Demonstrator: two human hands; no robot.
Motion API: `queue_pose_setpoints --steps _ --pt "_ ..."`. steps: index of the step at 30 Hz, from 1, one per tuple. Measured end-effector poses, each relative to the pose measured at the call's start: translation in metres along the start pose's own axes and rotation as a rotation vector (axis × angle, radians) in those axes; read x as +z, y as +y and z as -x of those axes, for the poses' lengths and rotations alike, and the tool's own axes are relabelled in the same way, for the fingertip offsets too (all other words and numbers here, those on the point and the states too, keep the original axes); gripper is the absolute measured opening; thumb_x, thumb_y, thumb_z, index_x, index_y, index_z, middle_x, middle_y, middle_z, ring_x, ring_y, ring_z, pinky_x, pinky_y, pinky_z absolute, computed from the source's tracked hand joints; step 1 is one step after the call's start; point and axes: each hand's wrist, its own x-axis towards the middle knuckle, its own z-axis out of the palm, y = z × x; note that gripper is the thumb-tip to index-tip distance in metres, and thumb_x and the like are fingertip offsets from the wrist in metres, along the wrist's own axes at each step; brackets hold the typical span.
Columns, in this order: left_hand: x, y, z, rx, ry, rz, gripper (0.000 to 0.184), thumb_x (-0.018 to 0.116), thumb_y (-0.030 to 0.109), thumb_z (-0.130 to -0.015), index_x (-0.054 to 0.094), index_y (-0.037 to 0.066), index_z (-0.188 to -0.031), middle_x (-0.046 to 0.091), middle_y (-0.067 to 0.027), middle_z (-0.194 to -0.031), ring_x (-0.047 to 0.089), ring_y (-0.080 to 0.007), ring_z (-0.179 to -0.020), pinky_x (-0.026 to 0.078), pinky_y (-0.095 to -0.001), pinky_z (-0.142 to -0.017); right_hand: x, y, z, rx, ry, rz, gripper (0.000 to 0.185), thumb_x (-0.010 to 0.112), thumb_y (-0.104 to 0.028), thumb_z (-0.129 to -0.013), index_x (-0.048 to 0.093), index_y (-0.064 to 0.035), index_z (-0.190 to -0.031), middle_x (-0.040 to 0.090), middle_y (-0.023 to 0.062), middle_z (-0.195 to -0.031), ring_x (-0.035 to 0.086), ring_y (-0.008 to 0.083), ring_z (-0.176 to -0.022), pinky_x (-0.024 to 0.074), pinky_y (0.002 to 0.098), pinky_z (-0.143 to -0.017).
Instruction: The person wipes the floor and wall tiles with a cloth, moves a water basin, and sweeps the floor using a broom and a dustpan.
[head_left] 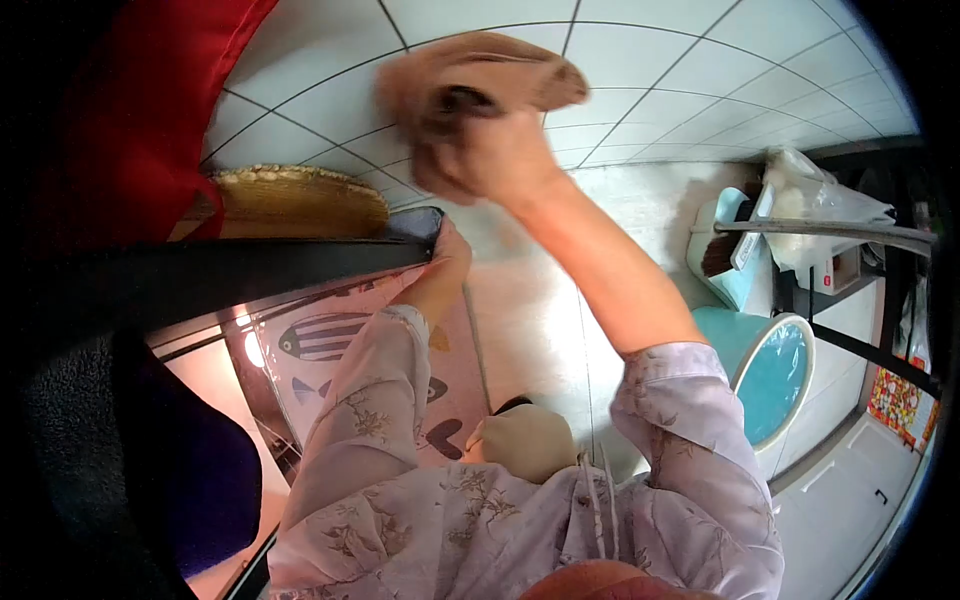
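A brown cloth [490, 65], blurred by motion, is bunched in my right hand [490, 150] in front of the white tiled wall [650, 60]. The fingers are closed round it. A small dark patch shows at the cloth's middle, too smeared to name. Lower and to the left, my left hand [453, 245] is closed on the end of a long black table edge [300, 255], its fingers partly hidden. Beside those fingers lies a grey-blue piece [415, 222] of unclear kind. A round woven straw item [300, 200] stands close by, between the table edge and the wall.
Red fabric [130, 120] hangs at the upper left. On the right are a light blue dustpan [715, 245], a brush [735, 240], a turquoise bin [735, 340] and a black shelf rack [860, 350] with plastic bags [800, 195]. A fish-patterned mat [370, 290] lies below.
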Motion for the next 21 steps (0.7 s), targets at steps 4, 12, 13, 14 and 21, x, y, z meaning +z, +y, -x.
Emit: queue_pose_setpoints --steps 4,12,13,14,21 --pt "0.001 0.001 -0.002 0.008 -0.018 0.005 0.038 0.049 0.017 -0.085 0.059 -0.002 -0.116 0.052 -0.0172 -0.127 0.033 -0.0367 -0.128 0.003 -0.0554 -0.107 -0.055 0.079 0.055 0.267 -0.078 0.202 0.012 0.062 -0.008 -0.065 0.063 0.0006 -0.074 0.061 0.0187 -0.07 0.061 0.0341 -0.066 0.0491 0.0394 -0.061" --pt "0.015 0.009 -0.014 -0.064 0.057 -0.034 0.037 0.051 0.022 -0.085 0.062 0.003 -0.114 0.054 -0.0146 -0.125 0.035 -0.0349 -0.127 0.004 -0.0552 -0.106 -0.082 0.056 -0.008 -0.064 0.381 0.222 0.017 0.069 -0.013 -0.076 0.06 -0.0004 -0.083 0.064 0.0131 -0.074 0.063 0.0315 -0.068 0.049 0.0352 -0.064" --pt "0.016 0.009 -0.012 -0.055 0.052 -0.039 0.037 0.051 0.022 -0.085 0.062 0.003 -0.114 0.054 -0.0146 -0.125 0.035 -0.0349 -0.127 0.004 -0.0552 -0.106 -0.072 0.06 -0.003 0.097 0.38 0.189 0.017 0.068 -0.01 -0.075 0.061 -0.0011 -0.087 0.063 0.0128 -0.08 0.061 0.031 -0.073 0.0474 0.0356 -0.07" --pt "0.015 0.008 -0.011 -0.038 0.035 -0.03 0.036 0.051 0.022 -0.085 0.062 0.004 -0.114 0.054 -0.0139 -0.125 0.036 -0.0348 -0.127 0.005 -0.0545 -0.107 -0.071 0.065 0.005 0.1 0.381 0.194 0.017 0.068 -0.01 -0.075 0.061 -0.0011 -0.087 0.063 0.0128 -0.08 0.061 0.031 -0.073 0.0474 0.0356 -0.07" --pt "0.005 0.005 -0.007 -0.02 -0.007 -0.069 0.038 0.049 0.021 -0.086 0.06 0.003 -0.117 0.051 -0.0151 -0.129 0.035 -0.0357 -0.127 0.004 -0.0523 -0.108 -0.073 0.087 0.052 0.327 0.228 0.118 0.018 0.067 -0.01 -0.078 0.062 0.0017 -0.091 0.064 0.0155 -0.085 0.062 0.0306 -0.075 0.0478 0.036 -0.069"
